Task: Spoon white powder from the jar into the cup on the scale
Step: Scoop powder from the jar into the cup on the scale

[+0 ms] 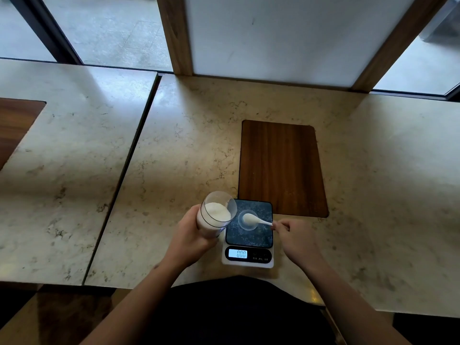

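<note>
A small kitchen scale (249, 256) with a dark marbled platform sits near the table's front edge; its lit display reads 0.00. A small clear cup (241, 224) stands on the platform. My left hand (191, 235) grips a clear jar (216, 215) half full of white powder, tilted with its mouth toward the cup, at the scale's left edge. My right hand (292, 234) pinches the handle of a white spoon (256, 219). The spoon's bowl, heaped with powder, hangs over the cup.
A dark wooden inlay (281, 168) lies in the marble tabletop (189, 145) just behind the scale. A seam (124, 175) separates this table from another on the left. A white panel in a wooden frame (273, 36) stands at the back.
</note>
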